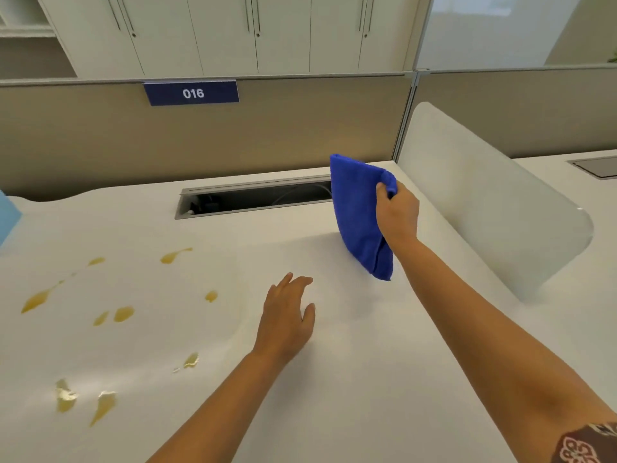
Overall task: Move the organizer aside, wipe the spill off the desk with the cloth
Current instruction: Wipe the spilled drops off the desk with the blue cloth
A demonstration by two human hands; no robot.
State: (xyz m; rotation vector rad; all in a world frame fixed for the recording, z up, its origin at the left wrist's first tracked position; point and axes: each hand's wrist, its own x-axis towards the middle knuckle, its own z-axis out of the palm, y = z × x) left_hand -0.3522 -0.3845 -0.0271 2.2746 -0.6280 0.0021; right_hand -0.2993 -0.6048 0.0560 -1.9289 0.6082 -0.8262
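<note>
My right hand (397,215) grips a folded blue cloth (359,215) by its upper corner and holds it above the white desk (334,379), hanging down at the right of the middle. My left hand (287,319) hovers low over the desk's middle, fingers spread, holding nothing. Several amber spill patches (123,314) lie scattered over the left half of the desk, from the far left (35,300) to the near left (103,404). A light blue object (8,217), cut off by the left edge, may be the organizer; I cannot tell.
An open cable tray slot (253,198) runs along the desk's back. Behind it stands a beige partition with a sign reading 016 (192,93). A frosted white divider panel (494,208) closes off the right side. White cabinets line the far wall.
</note>
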